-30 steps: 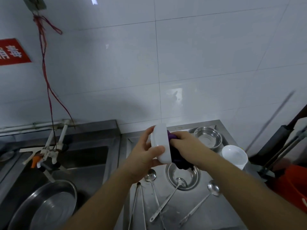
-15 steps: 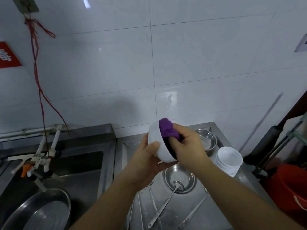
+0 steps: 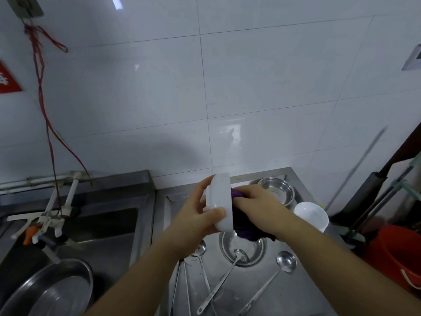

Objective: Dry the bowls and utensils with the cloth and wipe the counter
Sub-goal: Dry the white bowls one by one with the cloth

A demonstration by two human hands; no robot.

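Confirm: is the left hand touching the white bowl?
Touching. The head view shows the left hand gripping the white bowl, thumb across its near wall and fingers behind its base.

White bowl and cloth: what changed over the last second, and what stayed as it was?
The purple cloth poked above the white bowl's rim half a second ago; now the right hand has pushed it back down inside. The left hand still grips the bowl on edge. The steel bowls, ladles and stacked white bowls on the counter lie unmoved.

Red bucket (image 3: 397, 258) at right, red sign (image 3: 6, 82), red wires (image 3: 42, 92) on tiled wall
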